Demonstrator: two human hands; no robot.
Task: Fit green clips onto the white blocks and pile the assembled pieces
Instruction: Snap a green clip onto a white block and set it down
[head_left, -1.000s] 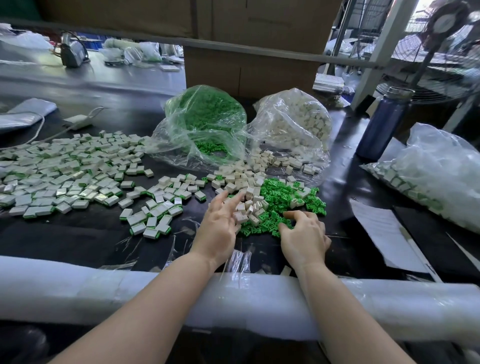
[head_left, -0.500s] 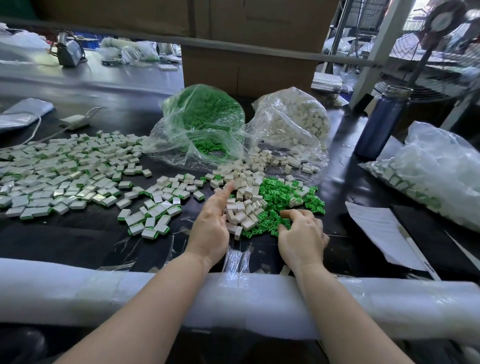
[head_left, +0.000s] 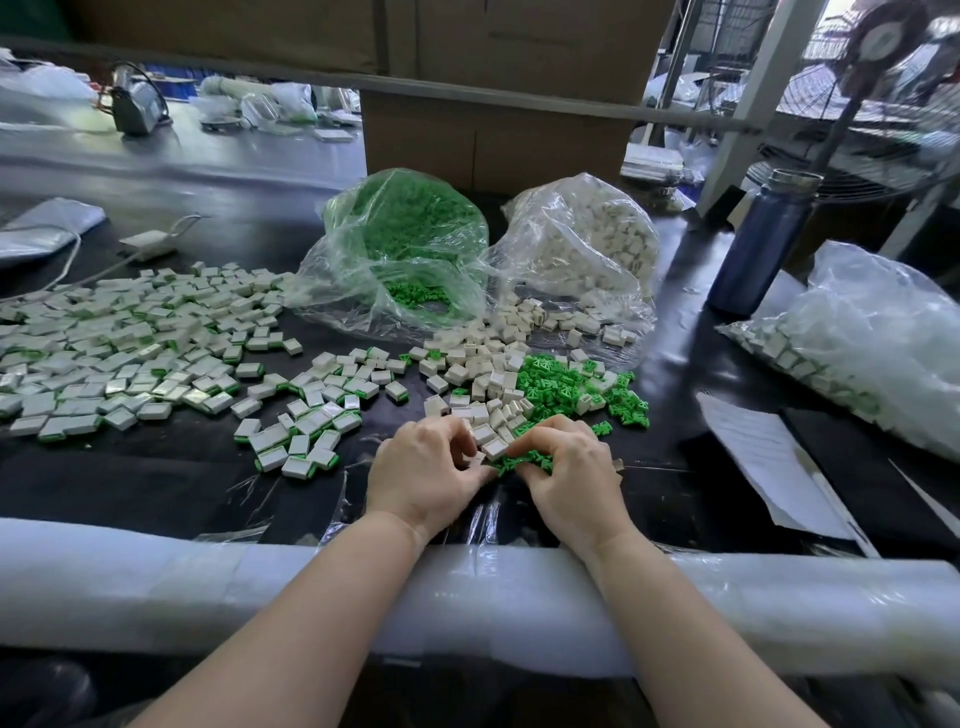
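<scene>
Clips (head_left: 563, 387) sit loose right beside the white blocks (head_left: 485, 364) mid-worktop, finished pieces (head_left: 130, 348) piled off left. Both hands, left (head_left: 423, 475) and right (head_left: 569, 475), are curled together at the heap's near edge, seemingly pinching parts, can't tell which. I'd line the clip up square before pressing, not force it.

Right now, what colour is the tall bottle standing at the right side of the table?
The bottle is dark blue with a silver cap; the head view shows it.
</scene>
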